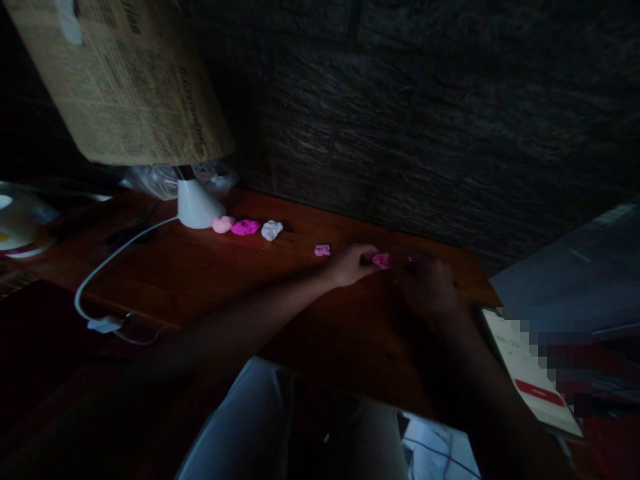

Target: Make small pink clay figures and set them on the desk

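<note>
Between the thumb and fingers of my left hand (350, 265) is a lump of pink modelling clay (381, 261), held just above the wooden table (320, 320). Close by on its right, my right hand (430, 283) is in deep shadow with its fingers curled together. A speck of pink shows at those fingertips, too dark to make out. Left of my hands lies a small, bumpy pink clay piece (323, 250). Farther left, a white clay lump (272, 231), a magenta clay lump (245, 228) and a pale pink clay lump (223, 224) sit in a row.
A lamp with a white base (195, 203) and a newsprint shade (135, 87) stands at the back left, its white cord (95, 267) looping over the table edge. Behind runs a dark block wall (400, 120). A white cup (20, 227) and a flat printed board (530, 373) flank the table.
</note>
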`<state>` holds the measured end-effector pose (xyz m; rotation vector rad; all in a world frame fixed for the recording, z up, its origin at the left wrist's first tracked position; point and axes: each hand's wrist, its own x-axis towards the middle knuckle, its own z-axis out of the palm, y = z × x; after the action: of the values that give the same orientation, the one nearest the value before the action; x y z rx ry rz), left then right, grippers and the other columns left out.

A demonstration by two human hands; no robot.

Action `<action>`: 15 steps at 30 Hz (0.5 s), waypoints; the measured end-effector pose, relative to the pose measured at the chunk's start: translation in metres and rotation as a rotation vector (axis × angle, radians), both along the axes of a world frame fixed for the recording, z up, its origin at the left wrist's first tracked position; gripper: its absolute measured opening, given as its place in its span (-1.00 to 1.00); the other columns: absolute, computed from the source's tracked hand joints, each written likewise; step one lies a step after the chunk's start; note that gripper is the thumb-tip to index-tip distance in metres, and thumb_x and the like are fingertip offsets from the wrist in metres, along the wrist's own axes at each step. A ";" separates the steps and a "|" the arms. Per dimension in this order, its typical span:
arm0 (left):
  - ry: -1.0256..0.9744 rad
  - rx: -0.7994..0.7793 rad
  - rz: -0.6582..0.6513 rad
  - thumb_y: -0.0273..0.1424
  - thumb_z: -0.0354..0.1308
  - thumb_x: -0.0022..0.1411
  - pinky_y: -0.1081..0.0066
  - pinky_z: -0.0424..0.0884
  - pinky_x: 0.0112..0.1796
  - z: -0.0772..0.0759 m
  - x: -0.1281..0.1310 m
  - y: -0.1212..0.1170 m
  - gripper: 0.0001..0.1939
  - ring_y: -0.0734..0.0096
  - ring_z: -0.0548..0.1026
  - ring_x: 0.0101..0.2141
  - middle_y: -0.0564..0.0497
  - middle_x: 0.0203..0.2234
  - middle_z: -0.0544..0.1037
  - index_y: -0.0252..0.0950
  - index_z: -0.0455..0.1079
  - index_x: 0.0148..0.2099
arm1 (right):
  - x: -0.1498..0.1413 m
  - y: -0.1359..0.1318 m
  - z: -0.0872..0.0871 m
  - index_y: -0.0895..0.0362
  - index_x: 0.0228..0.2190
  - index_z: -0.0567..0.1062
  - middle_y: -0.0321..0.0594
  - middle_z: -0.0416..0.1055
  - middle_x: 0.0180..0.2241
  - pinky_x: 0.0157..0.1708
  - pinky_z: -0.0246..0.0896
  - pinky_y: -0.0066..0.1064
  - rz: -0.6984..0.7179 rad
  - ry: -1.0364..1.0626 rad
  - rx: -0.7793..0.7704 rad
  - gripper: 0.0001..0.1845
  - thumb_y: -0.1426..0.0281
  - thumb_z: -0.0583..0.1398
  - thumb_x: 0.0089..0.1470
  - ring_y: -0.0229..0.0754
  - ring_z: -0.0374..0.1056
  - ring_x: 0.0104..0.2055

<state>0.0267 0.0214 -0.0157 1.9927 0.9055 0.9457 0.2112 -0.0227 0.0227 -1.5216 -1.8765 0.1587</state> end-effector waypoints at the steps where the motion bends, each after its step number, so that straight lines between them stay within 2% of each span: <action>1: -0.002 0.013 0.010 -0.43 0.28 0.25 0.35 0.43 -0.11 0.001 -0.002 0.000 -0.88 0.34 0.58 -0.19 -0.03 -0.23 0.65 -0.31 0.52 -0.15 | 0.000 0.000 0.000 0.09 -0.16 0.70 -0.12 0.68 -0.29 -0.38 0.39 -0.35 0.022 0.005 -0.005 -0.69 0.33 0.25 0.08 -0.08 0.57 -0.42; 4: -0.001 0.055 0.038 -0.48 0.28 0.24 0.33 0.42 -0.07 0.004 -0.004 -0.001 -0.86 0.33 0.58 -0.15 -0.03 -0.18 0.66 -0.30 0.53 -0.12 | -0.001 -0.002 0.000 0.07 -0.17 0.70 -0.14 0.69 -0.26 -0.38 0.39 -0.36 0.076 0.024 -0.026 -0.70 0.31 0.22 0.12 -0.12 0.55 -0.45; 9: 0.019 0.089 0.029 -0.48 0.27 0.25 0.30 0.42 -0.05 0.008 -0.004 -0.003 -0.85 0.30 0.58 -0.12 -0.05 -0.16 0.66 -0.29 0.53 -0.11 | -0.002 -0.003 0.001 0.05 -0.17 0.70 -0.10 0.68 -0.24 -0.37 0.40 -0.31 0.056 0.015 0.019 -0.69 0.23 0.22 0.15 -0.07 0.57 -0.40; 15: 0.038 0.077 0.018 -0.43 0.28 0.26 0.33 0.42 -0.09 0.005 -0.003 -0.003 -0.89 0.31 0.59 -0.17 -0.04 -0.21 0.66 -0.29 0.53 -0.15 | -0.004 -0.005 0.006 0.03 -0.26 0.71 -0.15 0.68 -0.30 -0.37 0.39 -0.33 0.105 0.056 -0.006 -0.74 0.26 0.22 0.13 -0.09 0.56 -0.42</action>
<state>0.0237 0.0182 -0.0105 2.0766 0.9216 0.9688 0.2074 -0.0278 0.0282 -1.4092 -1.9134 0.2524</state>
